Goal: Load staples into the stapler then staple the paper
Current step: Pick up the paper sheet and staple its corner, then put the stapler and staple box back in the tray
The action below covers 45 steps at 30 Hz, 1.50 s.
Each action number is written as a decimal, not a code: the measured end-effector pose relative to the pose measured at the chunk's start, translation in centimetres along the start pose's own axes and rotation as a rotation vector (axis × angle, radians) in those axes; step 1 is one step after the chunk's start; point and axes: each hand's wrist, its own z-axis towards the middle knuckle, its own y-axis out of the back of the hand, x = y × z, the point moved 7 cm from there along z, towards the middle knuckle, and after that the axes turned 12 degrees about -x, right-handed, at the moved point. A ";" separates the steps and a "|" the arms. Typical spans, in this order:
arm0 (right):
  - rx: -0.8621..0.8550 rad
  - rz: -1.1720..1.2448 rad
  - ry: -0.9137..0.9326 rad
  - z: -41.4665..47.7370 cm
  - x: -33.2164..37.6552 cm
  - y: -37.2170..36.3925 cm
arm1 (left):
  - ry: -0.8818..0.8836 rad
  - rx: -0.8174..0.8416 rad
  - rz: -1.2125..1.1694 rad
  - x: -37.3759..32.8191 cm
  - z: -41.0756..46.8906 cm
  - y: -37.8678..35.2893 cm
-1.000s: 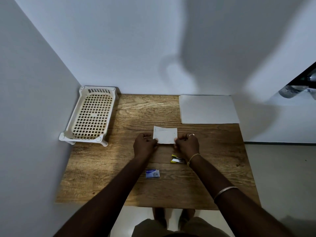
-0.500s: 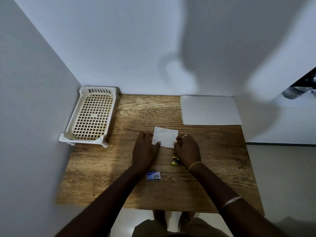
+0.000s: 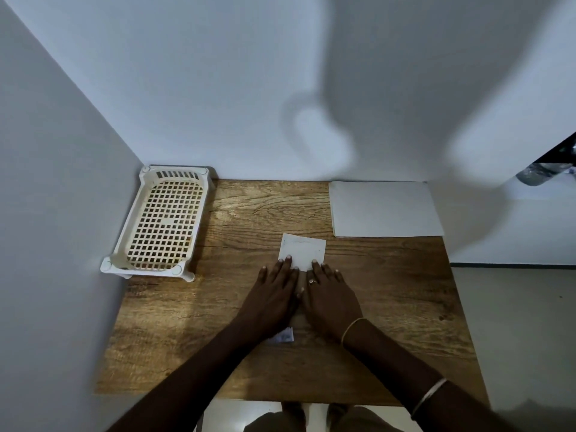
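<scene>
Paper lies flat under spread, unclamped fingers of left hand and right hand. Risk: stapler hidden beneath palms; box at 6 o'clock could be knocked.

Table: wood-grain top, matt, visible knots and a crack line. Small paper matt, off-white, faint creasing. Paper stack smooth, matt white. Tray cream plastic lattice, slight sheen, stained. Staple box looks like printed card. Walls matt painted. Thin metal bangle, shiny.
</scene>
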 end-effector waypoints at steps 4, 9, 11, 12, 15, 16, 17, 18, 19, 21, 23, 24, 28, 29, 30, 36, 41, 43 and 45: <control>0.005 -0.032 0.021 2.9 -0.7 0.5 | 0.033 -0.024 -0.046 0.9 2.6 0.5; -0.018 -0.095 0.055 7.1 -1.7 1.8 | 0.055 -0.053 -0.075 2.0 6.3 1.1; -0.018 -0.113 0.063 9.2 -2.2 2.4 | 0.066 -0.065 -0.097 2.6 8.2 1.5; -0.016 -0.113 0.064 10.2 -2.5 2.6 | 0.072 -0.071 -0.106 2.9 9.2 1.7; -0.027 -0.098 0.065 12.8 -3.2 3.2 | 0.082 -0.081 -0.115 3.9 11.8 2.5; -0.032 -0.100 0.069 13.5 -3.3 3.4 | 0.085 -0.078 -0.116 4.2 12.5 2.7; -0.035 -0.100 0.071 14.2 -3.4 3.5 | 0.089 -0.073 -0.115 4.4 13.0 2.8; -0.041 -0.095 0.069 14.8 -3.6 3.6 | 0.093 -0.069 -0.114 4.5 13.5 2.9; -0.048 -0.088 0.067 15.3 -3.7 3.7 | 0.098 -0.067 -0.115 4.6 13.9 2.9; -0.055 -0.076 0.065 15.9 -4.0 3.8 | 0.107 -0.069 -0.121 4.7 14.3 3.0; -0.058 -0.073 0.062 16.2 -4.3 3.6 | 0.108 -0.082 -0.118 4.7 14.7 3.0; -0.059 -0.073 0.061 16.3 -4.5 3.5 | 0.108 -0.086 -0.119 4.7 14.9 3.0; -0.057 -0.084 0.072 16.6 -4.8 3.4 | 0.119 -0.084 -0.123 4.7 15.3 3.0; -0.058 -0.089 0.076 16.6 -4.9 3.4 | 0.121 -0.084 -0.127 4.7 15.3 3.0; -0.059 -0.093 0.079 16.6 -5.0 3.4 | 0.120 -0.082 -0.129 4.8 15.4 3.0; -0.114 -0.096 0.091 16.3 -5.3 4.1 | 0.104 -0.087 -0.137 4.6 15.1 3.5; -0.268 0.032 0.064 13.5 -6.2 5.4 | 0.101 -0.146 -0.213 4.0 13.4 4.5; -0.320 0.098 0.057 11.1 -6.8 5.7 | 0.086 -0.193 -0.272 3.4 11.7 5.0; -0.361 0.186 0.008 8.2 -7.7 5.9 | 0.075 -0.230 -0.346 2.6 9.6 5.3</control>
